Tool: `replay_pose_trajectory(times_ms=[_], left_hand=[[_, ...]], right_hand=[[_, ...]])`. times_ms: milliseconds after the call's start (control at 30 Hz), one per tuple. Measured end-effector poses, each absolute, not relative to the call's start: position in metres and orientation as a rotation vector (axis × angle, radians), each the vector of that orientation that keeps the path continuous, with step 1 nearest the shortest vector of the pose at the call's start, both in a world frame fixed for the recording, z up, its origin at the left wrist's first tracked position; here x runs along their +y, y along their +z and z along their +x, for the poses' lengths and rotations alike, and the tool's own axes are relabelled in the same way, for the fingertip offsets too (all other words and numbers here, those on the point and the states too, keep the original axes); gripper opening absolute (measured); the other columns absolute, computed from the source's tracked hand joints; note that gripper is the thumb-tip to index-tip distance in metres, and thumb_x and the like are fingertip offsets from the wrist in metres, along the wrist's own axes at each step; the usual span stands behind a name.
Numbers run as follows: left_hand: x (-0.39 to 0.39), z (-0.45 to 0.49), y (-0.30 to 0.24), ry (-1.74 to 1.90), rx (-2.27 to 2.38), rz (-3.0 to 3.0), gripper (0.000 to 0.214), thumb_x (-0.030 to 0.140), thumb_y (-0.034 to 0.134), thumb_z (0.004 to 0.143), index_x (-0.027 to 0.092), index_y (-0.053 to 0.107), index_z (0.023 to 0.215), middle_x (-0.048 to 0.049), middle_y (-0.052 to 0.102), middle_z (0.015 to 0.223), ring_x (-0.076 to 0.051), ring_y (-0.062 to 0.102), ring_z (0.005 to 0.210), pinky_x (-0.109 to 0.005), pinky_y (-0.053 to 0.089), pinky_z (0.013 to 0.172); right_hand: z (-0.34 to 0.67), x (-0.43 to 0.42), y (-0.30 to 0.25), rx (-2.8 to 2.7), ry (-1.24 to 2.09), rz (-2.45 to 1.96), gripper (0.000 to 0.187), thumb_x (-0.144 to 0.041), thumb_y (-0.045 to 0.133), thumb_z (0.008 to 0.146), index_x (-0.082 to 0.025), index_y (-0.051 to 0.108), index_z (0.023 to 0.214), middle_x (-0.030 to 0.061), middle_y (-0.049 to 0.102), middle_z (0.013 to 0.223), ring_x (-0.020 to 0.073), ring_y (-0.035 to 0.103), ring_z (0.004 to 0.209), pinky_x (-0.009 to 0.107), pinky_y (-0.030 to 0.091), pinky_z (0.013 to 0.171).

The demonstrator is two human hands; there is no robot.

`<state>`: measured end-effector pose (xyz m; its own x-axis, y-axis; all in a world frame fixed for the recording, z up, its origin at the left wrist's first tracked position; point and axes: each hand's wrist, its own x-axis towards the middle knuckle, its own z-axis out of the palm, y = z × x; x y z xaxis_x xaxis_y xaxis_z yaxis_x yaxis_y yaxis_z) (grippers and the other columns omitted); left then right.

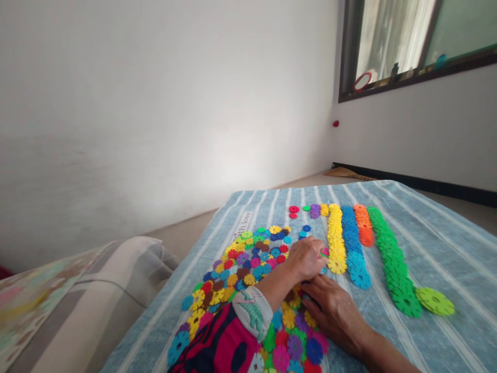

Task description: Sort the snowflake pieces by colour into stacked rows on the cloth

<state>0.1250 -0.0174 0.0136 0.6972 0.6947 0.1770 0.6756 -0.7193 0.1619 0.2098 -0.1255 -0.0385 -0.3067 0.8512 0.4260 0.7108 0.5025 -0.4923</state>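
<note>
My left hand [308, 258] reaches across a spread of mixed-colour plastic snowflake discs [243, 259]. Its fingers are closed on pink and green snowflake discs [324, 253], which show at the fingertips. My right hand [336, 305] lies lower, just below the left wrist, with its fingers stretched over the spread; the fingertips are partly hidden. To the right, overlapping discs form sorted rows: a yellow row [336, 238], a blue row [352, 238], an orange row [363, 223] and a long green row [392, 259]. Light green discs [435, 300] lie at its near end.
The discs lie on a blue-and-white striped cloth [438, 243]. At the rows' far left are small groups of red discs [294, 209] and purple discs [315, 210]. A draped grey-and-white cloth [116, 290] is at left. Behind are a white wall [174, 103] and a window [396, 36].
</note>
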Motion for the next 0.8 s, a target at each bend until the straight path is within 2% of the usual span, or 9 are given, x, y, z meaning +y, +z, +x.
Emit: replay_pose_trajectory(times_ms=[100,233,333,533,800], left_hand=[[-0.008,0.086,0.020,0.356,1.388,2.742,0.012,0.027,0.054,0.081,0.020,0.063,0.082,-0.0033,0.064,0.087,-0.016,0.061,0.083,-0.024,0.045,0.073],[0.000,0.039,0.024,0.290,1.702,2.723,0.014,0.025,0.053,0.082,0.017,0.064,0.085,-0.0086,0.064,0.095,-0.022,0.058,0.096,-0.031,0.045,0.084],[-0.004,0.014,0.018,0.221,1.686,2.722,0.015,0.026,0.052,0.083,0.017,0.064,0.086,-0.0091,0.065,0.097,-0.024,0.058,0.098,-0.033,0.044,0.088],[-0.019,-0.014,0.001,0.368,1.555,2.760,0.022,0.023,0.046,0.087,0.019,0.062,0.102,-0.0080,0.064,0.112,-0.023,0.056,0.108,-0.036,0.040,0.094],[-0.016,-0.027,0.005,0.480,1.541,2.694,0.021,0.023,0.045,0.087,0.019,0.065,0.082,-0.0058,0.067,0.088,-0.020,0.060,0.091,-0.030,0.043,0.085]], right_hand=[[0.210,-0.125,-0.038,-2.127,0.245,-1.268,0.017,-0.018,0.049,0.090,-0.020,0.062,0.101,0.0073,0.062,0.110,0.0228,0.055,0.106,0.038,0.045,0.092],[0.210,-0.125,-0.042,-2.131,0.221,-1.259,0.018,-0.019,0.048,0.091,-0.021,0.062,0.102,0.0068,0.061,0.114,0.0223,0.055,0.108,0.037,0.044,0.094],[0.211,-0.125,-0.043,-2.119,0.214,-1.264,0.018,-0.019,0.048,0.091,-0.021,0.062,0.103,0.0067,0.060,0.114,0.0221,0.054,0.109,0.037,0.044,0.094],[0.210,-0.125,-0.036,-2.110,0.260,-1.296,0.014,-0.019,0.051,0.090,-0.021,0.062,0.099,0.0048,0.062,0.109,0.0216,0.055,0.104,0.037,0.044,0.092],[0.210,-0.126,-0.033,-2.110,0.277,-1.290,0.016,-0.020,0.050,0.091,-0.021,0.062,0.101,0.0048,0.062,0.110,0.0214,0.054,0.105,0.036,0.044,0.093]])
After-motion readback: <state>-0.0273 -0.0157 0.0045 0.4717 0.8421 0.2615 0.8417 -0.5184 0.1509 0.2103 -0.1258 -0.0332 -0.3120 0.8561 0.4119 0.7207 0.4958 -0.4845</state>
